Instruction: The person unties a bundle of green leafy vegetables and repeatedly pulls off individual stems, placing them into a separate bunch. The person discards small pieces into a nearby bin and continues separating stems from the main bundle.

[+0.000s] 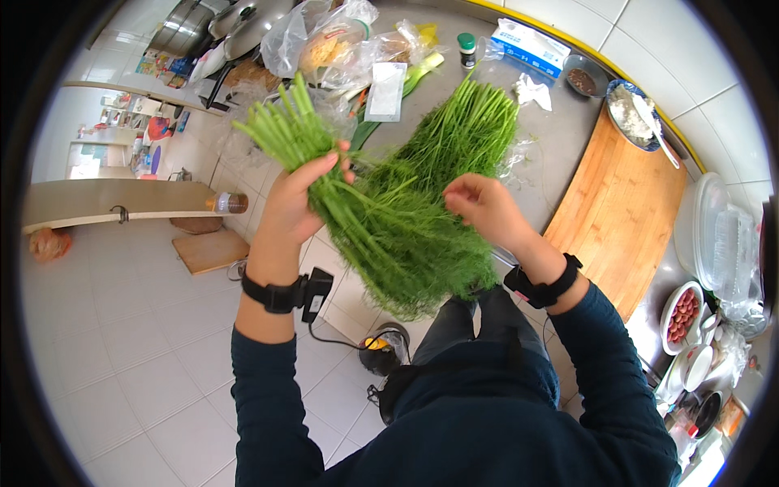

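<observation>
My left hand (295, 198) is wrapped around the stems of a bunch of feathery green herb (389, 237), dill or fennel greens by its look. Its thick pale stem ends point up and to the left, and the fronds hang down to the right over the counter's front edge. My right hand (490, 210) is at the right side of these fronds with its fingers curled together; whether a sprig is pinched in them is too unclear to tell. Behind the held bunch, a second bunch of the same greens (465, 122) lies on the grey countertop (535, 143), stems towards the wall.
A wooden cutting board (621, 201) is on the right, with a patterned bowl (660, 143) at its far end. Plastic bags (286, 39), a leek (423, 67), a white packet (386, 91) and a green-capped bottle (467, 50) stand behind. A bin (383, 359) is on the floor.
</observation>
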Available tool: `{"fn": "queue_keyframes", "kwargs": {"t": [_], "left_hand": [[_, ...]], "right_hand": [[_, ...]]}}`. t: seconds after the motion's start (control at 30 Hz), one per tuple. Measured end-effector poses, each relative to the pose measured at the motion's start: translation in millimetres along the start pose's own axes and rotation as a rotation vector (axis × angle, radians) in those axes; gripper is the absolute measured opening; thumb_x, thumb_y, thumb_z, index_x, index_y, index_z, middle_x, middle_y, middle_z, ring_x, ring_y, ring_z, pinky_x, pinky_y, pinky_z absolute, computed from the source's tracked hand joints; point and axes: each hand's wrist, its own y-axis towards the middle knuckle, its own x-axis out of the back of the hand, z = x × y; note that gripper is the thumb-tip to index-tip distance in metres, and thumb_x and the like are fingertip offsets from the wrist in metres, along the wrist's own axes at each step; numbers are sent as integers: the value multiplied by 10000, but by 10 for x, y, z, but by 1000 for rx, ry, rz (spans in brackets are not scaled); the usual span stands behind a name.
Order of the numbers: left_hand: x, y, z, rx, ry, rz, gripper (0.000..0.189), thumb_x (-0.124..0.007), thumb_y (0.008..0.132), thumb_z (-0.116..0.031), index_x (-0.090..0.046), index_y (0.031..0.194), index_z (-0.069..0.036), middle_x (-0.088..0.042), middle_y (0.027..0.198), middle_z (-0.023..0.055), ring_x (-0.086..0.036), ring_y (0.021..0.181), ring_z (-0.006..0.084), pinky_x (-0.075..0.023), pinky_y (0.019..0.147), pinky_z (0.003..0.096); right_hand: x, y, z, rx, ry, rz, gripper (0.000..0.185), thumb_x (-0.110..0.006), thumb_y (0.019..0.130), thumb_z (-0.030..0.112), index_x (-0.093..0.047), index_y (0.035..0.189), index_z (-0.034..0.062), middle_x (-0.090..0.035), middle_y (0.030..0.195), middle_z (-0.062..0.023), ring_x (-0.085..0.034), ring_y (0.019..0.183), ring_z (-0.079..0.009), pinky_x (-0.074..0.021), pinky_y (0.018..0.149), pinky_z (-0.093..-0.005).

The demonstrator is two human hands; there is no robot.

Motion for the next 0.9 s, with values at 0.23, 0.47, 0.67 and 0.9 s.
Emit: {"fn": "queue_keyframes", "kwargs": {"t": [0.23,0.47,0.67,0.9], "left_hand": [[246,-298,-138,75,50,157,188,-554,846,-112,-523,1009,-25,-488,1230,241,-572,820,176,-511,695,321],[369,-417,-109,115,106,76,246,-614,792,-114,-514,996,-22,-565,1098,276,-601,775,177,-512,681,310],[400,-373,-32,110,86,116,234,-585,803,-82,-540,1025,-22,-593,1071,248,-599,816,182,-507,720,313],[337,-336,23,124,133,117,236,-600,797,-72,-563,1026,-25,-643,949,180,-601,864,215,-475,769,331]], "right_hand": [[629,1024,-845,38,-634,-738,452,-651,766,317,-577,986,-72,-650,810,-171,-631,787,-339,-499,736,-389],[980,1485,-909,-446,-514,-480,435,-710,689,344,-627,750,-78,-641,714,-174,-639,701,-296,-497,636,-378],[982,1437,-845,-349,-113,-514,163,-641,689,105,-580,800,2,-540,639,-63,-496,525,-161,-409,474,-306],[1007,958,-758,-243,398,-562,270,-619,770,47,-516,1020,32,-564,780,-67,-548,669,-151,-468,586,-288]]}}
